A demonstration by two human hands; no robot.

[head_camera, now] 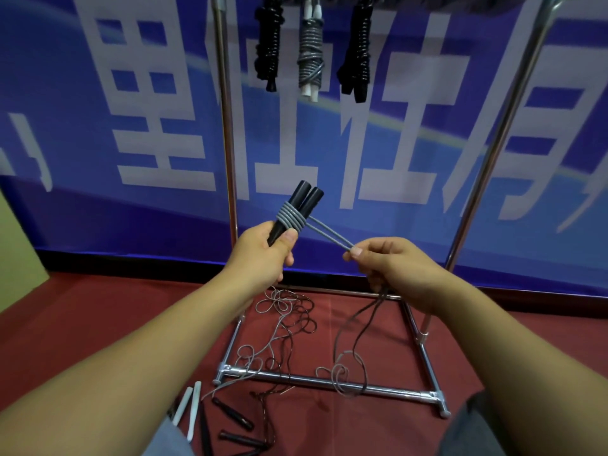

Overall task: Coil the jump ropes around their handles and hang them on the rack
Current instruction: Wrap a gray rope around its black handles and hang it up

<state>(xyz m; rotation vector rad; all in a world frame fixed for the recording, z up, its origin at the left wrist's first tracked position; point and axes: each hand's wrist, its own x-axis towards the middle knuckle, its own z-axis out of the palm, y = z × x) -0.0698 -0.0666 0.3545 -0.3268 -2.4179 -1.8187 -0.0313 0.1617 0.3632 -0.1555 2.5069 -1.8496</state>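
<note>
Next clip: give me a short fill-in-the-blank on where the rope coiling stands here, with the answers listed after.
1. The left hand grips a pair of ____ handles.
2. The grey rope is wound around the handles, and the right hand pinches its ____ strands taut.
3. ____ coiled ropes already hang from the rack.
4. Loose rope lies tangled on the ____ floor.

Answers: black; two; three; red

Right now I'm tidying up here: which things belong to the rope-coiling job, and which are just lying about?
Job: black handle pair in left hand; grey rope pinched by right hand; chrome rack; three hung coiled ropes.
Lying about: blue printed banner; red carpet.
</note>
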